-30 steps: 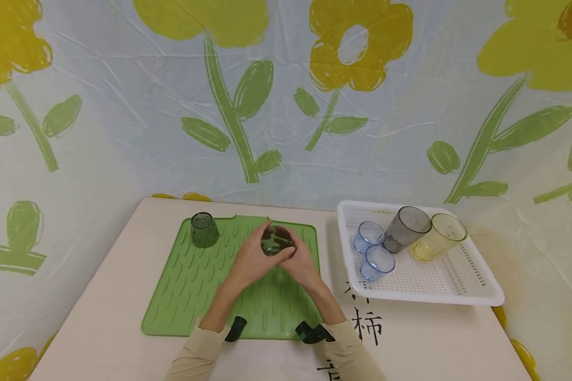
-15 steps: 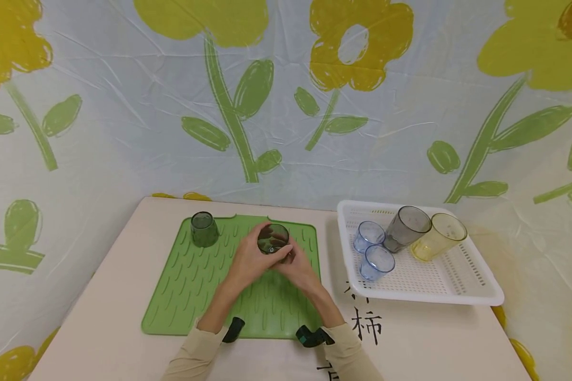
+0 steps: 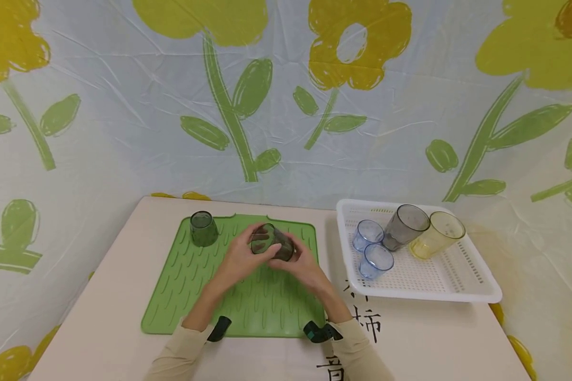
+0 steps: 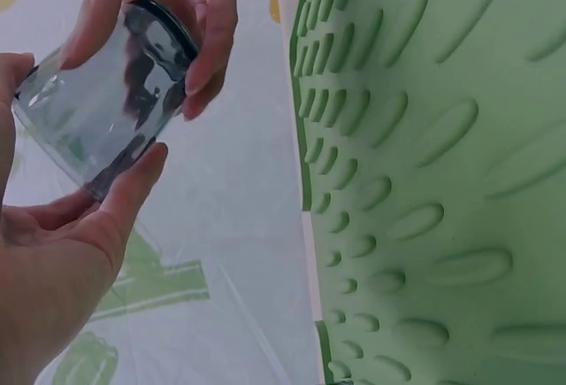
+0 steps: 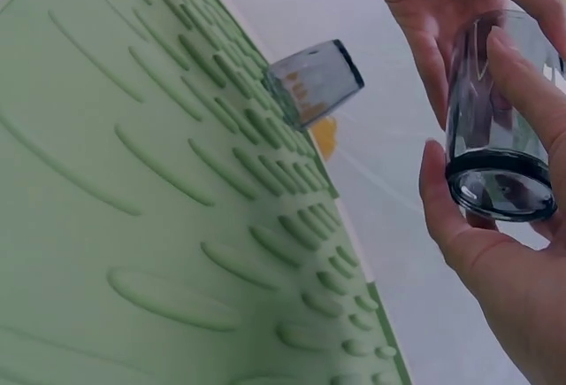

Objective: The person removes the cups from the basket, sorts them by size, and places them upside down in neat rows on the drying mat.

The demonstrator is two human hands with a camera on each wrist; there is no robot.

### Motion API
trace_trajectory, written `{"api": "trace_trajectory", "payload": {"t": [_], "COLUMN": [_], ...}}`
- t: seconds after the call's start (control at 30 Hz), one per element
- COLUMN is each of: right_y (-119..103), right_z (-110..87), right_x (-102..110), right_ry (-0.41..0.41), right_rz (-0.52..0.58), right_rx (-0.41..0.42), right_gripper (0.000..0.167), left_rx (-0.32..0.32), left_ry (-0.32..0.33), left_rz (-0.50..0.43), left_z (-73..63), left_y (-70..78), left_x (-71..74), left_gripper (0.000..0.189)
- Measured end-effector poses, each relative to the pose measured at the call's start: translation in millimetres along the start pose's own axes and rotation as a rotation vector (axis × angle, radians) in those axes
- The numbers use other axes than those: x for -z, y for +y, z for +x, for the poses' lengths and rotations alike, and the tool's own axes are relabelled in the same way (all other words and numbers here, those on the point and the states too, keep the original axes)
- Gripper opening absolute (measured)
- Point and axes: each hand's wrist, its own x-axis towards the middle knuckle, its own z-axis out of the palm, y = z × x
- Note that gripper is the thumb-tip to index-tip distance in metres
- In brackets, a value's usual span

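Both hands hold a dark grey-green drinking glass (image 3: pixel 282 245) above the green ridged mat (image 3: pixel 195 296). It is tilted in the head view, mouth towards the left and base towards the right. My left hand (image 3: pixel 240 257) grips the mouth end, with the thumb across the near side. Around the thick base end curl the fingers of my right hand (image 3: pixel 307 267). The right wrist view shows this base (image 5: pixel 500 186) between the right fingers and thumb. A second dark glass (image 3: pixel 203 230) stands upside down at the mat's far left corner.
To the right, a white perforated basket (image 3: pixel 421 293) holds two small blue glasses (image 3: pixel 375 262), a tall grey glass (image 3: pixel 405 227) and a tall yellow glass (image 3: pixel 437 235). A flower-patterned cloth (image 3: pixel 286 180) hangs behind the pale table (image 3: pixel 109 286).
The held glass has turned from mouth upward to tilted over, its mouth now leftward and its base rightward. It has shifted slightly left. The right fingers have moved to its base.
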Motion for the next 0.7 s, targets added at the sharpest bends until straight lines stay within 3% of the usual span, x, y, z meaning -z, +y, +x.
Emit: {"api": "trace_trajectory", "payload": {"t": [0.17,0.43,0.7], "right_y": [-8.0,-18.8,-29.5], "right_z": [-2.3,-6.0,-3.5], "right_x": [5.1,14.6,14.3], "right_ry": [-0.027,-0.008,-0.003], "right_rz": [-0.02,-0.07,-0.005], "right_rx": [-0.015,-0.003,-0.015], "right_gripper": [0.077,0.073,0.07], "left_rx": [-0.011,-0.092,-0.061], "left_ry": [-0.037,-0.119,-0.178], "left_rz": [-0.003,-0.045,-0.131], "left_z": [0.0,-4.4,-7.8], "left_y": [-1.0,-6.1,-12.9], "left_x": [3.8,10.3,16.7], "left_gripper": [0.072,0.069,0.07]}}
